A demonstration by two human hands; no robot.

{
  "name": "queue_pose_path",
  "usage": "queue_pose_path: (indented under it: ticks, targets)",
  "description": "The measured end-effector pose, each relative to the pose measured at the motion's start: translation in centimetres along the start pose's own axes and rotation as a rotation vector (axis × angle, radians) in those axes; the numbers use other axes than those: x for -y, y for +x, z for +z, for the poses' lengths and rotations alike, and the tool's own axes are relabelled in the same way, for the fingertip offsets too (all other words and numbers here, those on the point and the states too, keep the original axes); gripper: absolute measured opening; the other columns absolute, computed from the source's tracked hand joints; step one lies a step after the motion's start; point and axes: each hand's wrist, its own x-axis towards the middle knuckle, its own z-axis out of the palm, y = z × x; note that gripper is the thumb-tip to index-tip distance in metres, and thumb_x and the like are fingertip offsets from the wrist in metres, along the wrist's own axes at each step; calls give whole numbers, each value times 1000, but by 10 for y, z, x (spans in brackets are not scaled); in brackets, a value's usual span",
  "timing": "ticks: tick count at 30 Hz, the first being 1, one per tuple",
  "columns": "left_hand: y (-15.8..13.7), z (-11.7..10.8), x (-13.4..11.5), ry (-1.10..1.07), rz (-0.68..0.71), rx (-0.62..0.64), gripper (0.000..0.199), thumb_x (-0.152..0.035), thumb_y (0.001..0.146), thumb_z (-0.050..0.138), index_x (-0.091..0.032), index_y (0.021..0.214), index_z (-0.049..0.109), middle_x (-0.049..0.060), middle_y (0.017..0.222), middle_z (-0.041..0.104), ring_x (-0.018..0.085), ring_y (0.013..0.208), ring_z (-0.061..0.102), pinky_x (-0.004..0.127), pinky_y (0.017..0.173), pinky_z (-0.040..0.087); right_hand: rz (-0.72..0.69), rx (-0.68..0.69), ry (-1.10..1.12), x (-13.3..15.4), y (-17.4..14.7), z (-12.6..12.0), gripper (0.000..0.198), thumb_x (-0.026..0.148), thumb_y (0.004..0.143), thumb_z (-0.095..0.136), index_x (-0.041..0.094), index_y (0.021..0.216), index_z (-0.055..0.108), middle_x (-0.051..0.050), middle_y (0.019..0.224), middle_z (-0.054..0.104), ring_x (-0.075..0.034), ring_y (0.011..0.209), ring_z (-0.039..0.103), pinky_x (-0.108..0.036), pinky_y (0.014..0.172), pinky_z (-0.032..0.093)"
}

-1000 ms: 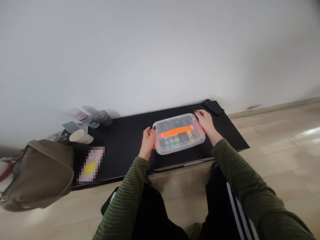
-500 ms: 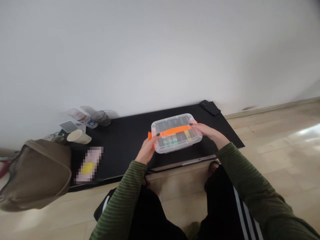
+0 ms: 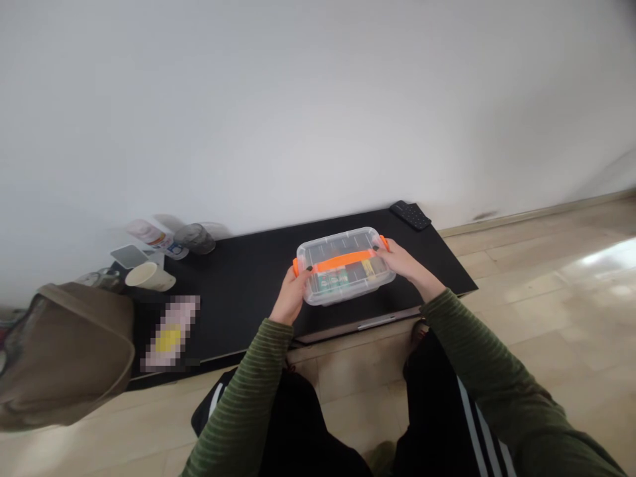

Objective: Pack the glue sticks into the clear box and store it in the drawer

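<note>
A clear plastic box (image 3: 338,246) with a closed lid, an orange handle (image 3: 344,260) and orange side latches is held over the middle of the black table. My left hand (image 3: 291,294) grips its left end, thumb on top of the lid by the handle. At the right end my right hand (image 3: 403,260) grips it the same way, thumb on the lid. Through the lid show green-and-white items (image 3: 334,279) and something yellow (image 3: 370,269), too blurred to name. The fingers under the box are hidden.
On the black table (image 3: 248,278) stand a paper cup (image 3: 150,277), a glass (image 3: 195,238) and a spray can (image 3: 159,238) at the left. A brown bag (image 3: 74,358) is at the left end. A black keyboard-like object (image 3: 411,215) lies at the far right corner.
The view has shifted slightly, so the table and its things sit a little further left. Both hands still grip the box, which is nearly unmoved.
</note>
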Motion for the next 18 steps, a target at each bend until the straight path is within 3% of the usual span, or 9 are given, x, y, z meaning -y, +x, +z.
queue_pose_path:
  ticks: [5, 9, 18]
  targets:
    - [0, 0, -3, -23, 21, 79, 38, -36, 72, 71, -11, 101, 66, 6, 84, 71, 21, 82, 70, 34, 77, 55, 98, 72, -75, 9, -1, -1, 55, 40, 89, 52, 15, 138, 48, -17, 131, 62, -31, 116, 61, -39, 94, 46]
    - [2, 0, -1, -45, 18, 70, 35, -33, 71, 73, -12, 98, 68, 4, 80, 71, 20, 77, 69, 30, 71, 54, 111, 76, -147, 13, -2, -2, 54, 38, 92, 47, 14, 141, 44, -18, 134, 59, -32, 120, 58, -39, 97, 44]
    - [3, 0, -1, -73, 8, 72, 32, -31, 69, 73, -13, 95, 68, 3, 76, 70, 19, 72, 67, 30, 68, 53, 99, 59, -243, 23, -7, -2, 45, 35, 94, 42, 17, 136, 45, -15, 124, 65, -30, 109, 64, -37, 88, 49]
